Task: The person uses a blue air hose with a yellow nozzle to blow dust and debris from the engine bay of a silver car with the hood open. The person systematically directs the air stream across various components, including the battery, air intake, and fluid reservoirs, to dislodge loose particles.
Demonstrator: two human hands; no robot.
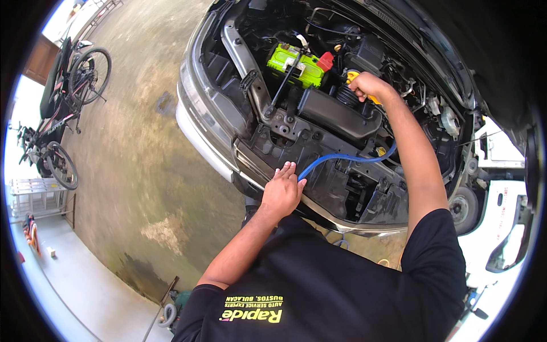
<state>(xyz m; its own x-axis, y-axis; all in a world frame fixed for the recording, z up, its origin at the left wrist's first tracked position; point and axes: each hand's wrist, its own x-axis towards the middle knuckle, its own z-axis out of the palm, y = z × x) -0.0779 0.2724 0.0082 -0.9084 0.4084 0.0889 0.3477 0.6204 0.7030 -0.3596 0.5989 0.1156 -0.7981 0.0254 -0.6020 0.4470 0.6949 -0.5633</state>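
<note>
My right hand [369, 86] is closed around a yellow air blow gun [352, 75] over the engine bay, above a ribbed black intake hose [346, 95]. Its nozzle is hard to make out. A blue air hose [342, 157] curves from beneath my right forearm across the front panel to my left hand [283, 191]. That hand rests on the front edge of the bay, fingers stretched out, with the hose at its thumb. Whether the hose runs under the palm is hidden. A black plastic intake duct [333, 113] lies between my hands.
A lime-green battery [296, 64] with a red terminal cover [325, 61] sits farther back, held by a black bar. The raised hood [501, 74] hangs at the right. Bicycles [62, 114] and an aluminium ladder [39, 195] stand at the left; a white vehicle [496, 222] is at the right.
</note>
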